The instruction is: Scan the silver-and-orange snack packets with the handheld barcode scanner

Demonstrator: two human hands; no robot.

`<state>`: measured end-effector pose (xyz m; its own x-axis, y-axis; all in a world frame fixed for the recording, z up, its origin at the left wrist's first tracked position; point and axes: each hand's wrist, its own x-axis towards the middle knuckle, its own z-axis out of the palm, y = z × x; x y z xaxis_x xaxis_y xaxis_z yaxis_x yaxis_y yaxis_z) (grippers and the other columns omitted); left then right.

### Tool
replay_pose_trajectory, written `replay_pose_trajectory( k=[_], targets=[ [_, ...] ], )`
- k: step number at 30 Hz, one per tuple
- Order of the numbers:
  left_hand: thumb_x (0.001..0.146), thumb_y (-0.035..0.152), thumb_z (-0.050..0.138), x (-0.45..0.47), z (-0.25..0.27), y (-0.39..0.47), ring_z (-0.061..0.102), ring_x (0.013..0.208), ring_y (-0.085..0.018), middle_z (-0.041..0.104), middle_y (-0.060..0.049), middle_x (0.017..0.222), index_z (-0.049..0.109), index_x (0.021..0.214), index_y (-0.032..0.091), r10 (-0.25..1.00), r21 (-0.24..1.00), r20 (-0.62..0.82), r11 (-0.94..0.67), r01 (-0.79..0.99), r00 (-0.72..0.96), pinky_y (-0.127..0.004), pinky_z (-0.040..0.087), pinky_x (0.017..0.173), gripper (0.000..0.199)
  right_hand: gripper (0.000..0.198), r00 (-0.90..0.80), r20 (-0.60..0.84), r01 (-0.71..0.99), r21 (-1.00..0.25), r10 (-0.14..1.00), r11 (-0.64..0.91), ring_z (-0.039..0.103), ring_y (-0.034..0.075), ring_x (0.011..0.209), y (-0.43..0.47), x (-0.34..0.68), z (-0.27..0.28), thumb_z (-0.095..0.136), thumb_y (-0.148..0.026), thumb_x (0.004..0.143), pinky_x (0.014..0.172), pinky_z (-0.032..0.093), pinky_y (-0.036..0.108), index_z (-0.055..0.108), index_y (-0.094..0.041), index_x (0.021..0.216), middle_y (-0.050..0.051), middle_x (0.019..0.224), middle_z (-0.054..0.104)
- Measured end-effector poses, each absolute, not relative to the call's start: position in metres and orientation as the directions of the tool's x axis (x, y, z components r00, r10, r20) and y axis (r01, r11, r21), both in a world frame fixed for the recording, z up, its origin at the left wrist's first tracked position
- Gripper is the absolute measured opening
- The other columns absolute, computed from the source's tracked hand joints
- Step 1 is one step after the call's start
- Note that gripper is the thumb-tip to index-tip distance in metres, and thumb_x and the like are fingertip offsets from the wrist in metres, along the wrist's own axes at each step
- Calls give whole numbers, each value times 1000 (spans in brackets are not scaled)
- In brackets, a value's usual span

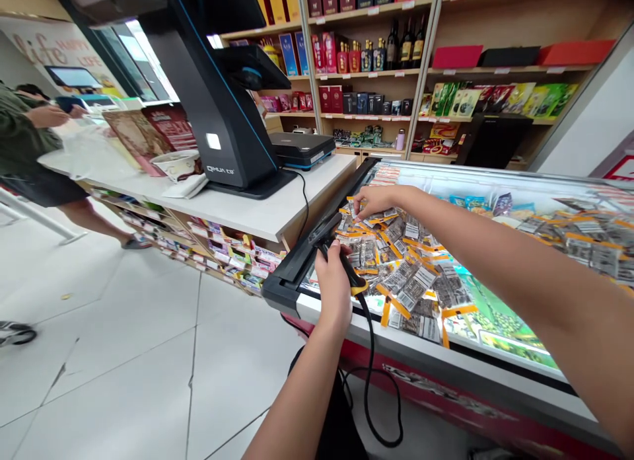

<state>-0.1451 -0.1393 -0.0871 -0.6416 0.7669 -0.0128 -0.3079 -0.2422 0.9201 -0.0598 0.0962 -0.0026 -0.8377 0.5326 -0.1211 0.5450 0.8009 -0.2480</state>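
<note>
My left hand (333, 281) is wrapped round the grip of a black barcode scanner (354, 278) with a yellow ring at its base. The scanner's head points away over the near left corner of a glass-topped freezer chest (436, 357), and its cable hangs down in front. Farther back, my right hand (375, 201) reaches across the glass, with its fingertips pinching a small clear snack packet (351, 207) with orange edges. Beneath and around both hands lies a loose pile of similar packets (409, 281), with dark contents and white barcode labels.
To the left stands a white counter (257, 212) with a black checkout terminal (222, 116) and a flat black device (302, 146). More packets (589, 238) lie to the right on the freezer. Shelves of bottles (406, 43) and boxes rise behind. A person (34, 143) stands beyond the counter.
</note>
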Motion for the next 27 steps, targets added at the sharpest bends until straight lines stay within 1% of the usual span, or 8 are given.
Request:
replay_pose_trajectory(
  k=[4, 7, 10, 14, 17, 22, 25, 27],
  targets=[
    [86, 50, 61, -144, -86, -140, 57, 69, -13, 61, 0, 82, 60, 89, 20, 764, 923, 17, -260, -283, -645, -25, 47, 64, 30, 39, -841, -206, 539, -234, 501, 809, 69, 28, 97, 80, -53, 6, 74, -57, 78, 87, 50, 37, 77, -28, 102, 3, 105, 75],
    [86, 48, 61, -143, -85, -141, 58, 70, -14, 62, 0, 81, 60, 90, 21, 761, 921, 29, -273, -278, -648, -26, 48, 67, 28, 46, -784, -168, 621, -210, 598, 755, 70, 30, 97, 80, -55, 8, 67, -63, 82, 88, 51, 39, 77, -25, 105, 6, 107, 76],
    [86, 48, 62, -143, -86, -141, 58, 70, -14, 62, 0, 82, 60, 92, 21, 764, 909, 28, -287, -301, -645, -26, 48, 68, 28, 60, -749, -48, 652, -232, 661, 721, 66, 33, 112, 89, -66, -2, 59, -67, 86, 97, 48, 40, 70, -23, 126, 9, 128, 70],
    [86, 50, 62, -145, -88, -142, 57, 72, -13, 61, 1, 84, 59, 93, 21, 730, 876, 25, -345, -337, -683, -25, 48, 70, 30, 83, -792, -50, 597, -276, 609, 753, 56, 34, 130, 101, -85, -21, 61, -74, 80, 104, 45, 40, 54, -23, 146, 10, 152, 52],
    [86, 52, 62, -146, -88, -144, 58, 73, -12, 62, 1, 86, 59, 95, 21, 686, 868, -14, -353, -350, -727, -25, 48, 73, 32, 77, -810, -96, 582, -264, 579, 769, 64, 33, 117, 105, -90, -25, 72, -70, 73, 98, 48, 39, 64, -23, 133, 10, 137, 64],
    [87, 52, 62, -146, -87, -145, 58, 76, -13, 63, 0, 86, 59, 94, 21, 696, 876, -34, -325, -356, -717, -25, 47, 73, 32, 53, -847, -176, 531, -210, 502, 821, 70, 28, 90, 90, -86, -12, 73, -65, 74, 79, 52, 36, 74, -23, 106, 8, 108, 74],
    [87, 51, 62, -145, -88, -143, 59, 76, -13, 63, 0, 85, 58, 94, 20, 703, 873, -23, -332, -357, -710, -26, 48, 74, 32, 60, -830, -206, 550, -156, 518, 820, 70, 28, 87, 75, -90, -6, 64, -70, 79, 75, 52, 37, 73, -20, 112, 10, 107, 73],
    [87, 50, 62, -145, -89, -142, 59, 75, -13, 63, 1, 85, 58, 94, 20, 697, 873, -21, -337, -353, -717, -26, 48, 74, 31, 71, -809, -180, 581, -101, 559, 808, 68, 32, 97, 68, -95, -6, 60, -73, 80, 81, 53, 39, 70, -17, 122, 14, 121, 68]
  ],
)
